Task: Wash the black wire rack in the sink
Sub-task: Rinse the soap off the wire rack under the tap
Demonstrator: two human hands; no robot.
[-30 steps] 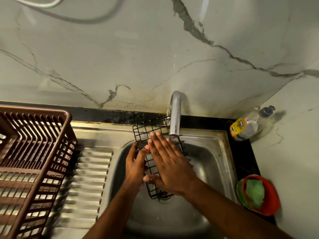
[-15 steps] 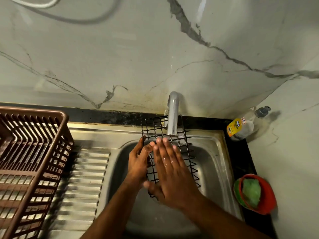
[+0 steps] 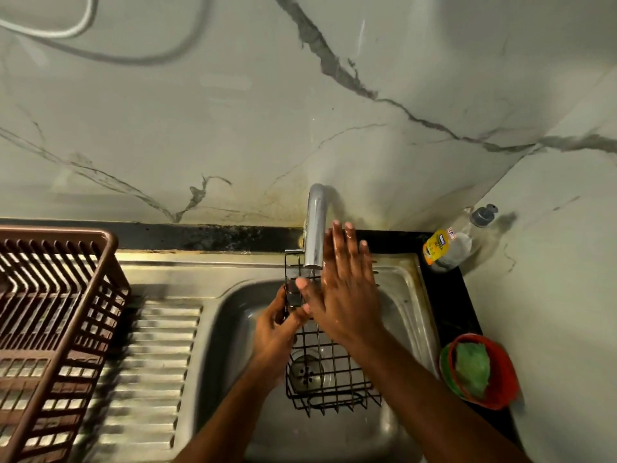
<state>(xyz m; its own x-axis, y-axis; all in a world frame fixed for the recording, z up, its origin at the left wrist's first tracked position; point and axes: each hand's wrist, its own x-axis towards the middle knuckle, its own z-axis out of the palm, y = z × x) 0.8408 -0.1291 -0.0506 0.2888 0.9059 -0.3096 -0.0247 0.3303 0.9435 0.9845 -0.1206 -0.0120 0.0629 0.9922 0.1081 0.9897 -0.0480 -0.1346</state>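
Black wire rack stands tilted in the steel sink, its top edge under the faucet. Seen from the head camera, the left hand grips the rack's left edge, while the right hand lies flat, fingers straight, on the wires. Since a second ago, that flat hand has slid up toward the spout, so rubbing appears underway. A brown dish basket sits left; a soap bottle and red bowl sit right. The faucet crowds the rack's top.
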